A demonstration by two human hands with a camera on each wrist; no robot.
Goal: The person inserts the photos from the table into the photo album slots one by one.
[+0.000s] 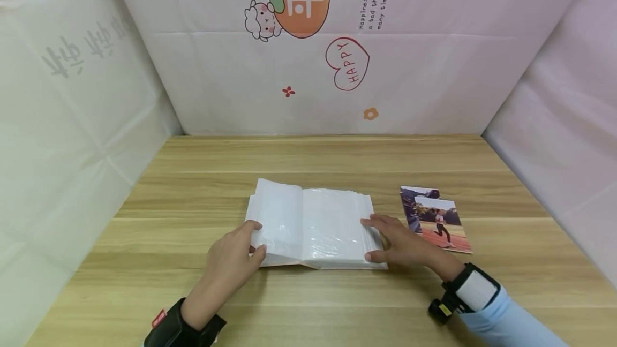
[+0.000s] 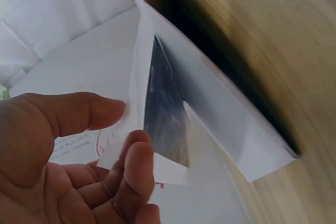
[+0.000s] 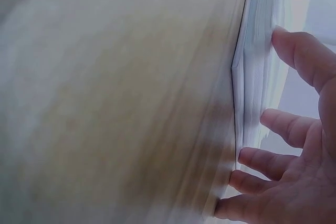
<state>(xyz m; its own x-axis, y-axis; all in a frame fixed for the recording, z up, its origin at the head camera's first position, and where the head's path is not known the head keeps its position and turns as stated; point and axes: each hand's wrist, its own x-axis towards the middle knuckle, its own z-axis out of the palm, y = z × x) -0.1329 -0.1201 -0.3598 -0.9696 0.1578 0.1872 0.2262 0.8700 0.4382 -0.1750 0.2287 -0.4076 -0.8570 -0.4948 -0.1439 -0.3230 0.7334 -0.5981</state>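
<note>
An open photo album [image 1: 332, 224] with white pages and clear sleeves lies on the table. My left hand [image 1: 233, 256] is at its left side, holding a lifted page [image 1: 279, 218] by the outer edge. The left wrist view shows the thumb [image 2: 94, 111] and fingers at that page, with a dark picture [image 2: 168, 108] in a sleeve behind it. My right hand [image 1: 402, 242] rests at the album's right edge, thumb and fingers spread along the page stack [image 3: 257, 72].
Right of the album, two photos overlap on the wooden table [image 1: 337, 309]; the upper photo [image 1: 441, 224] shows a runner on a track, and the lower photo [image 1: 409, 205] is dark. White printed cloth [image 1: 217, 84] rises behind and at both sides.
</note>
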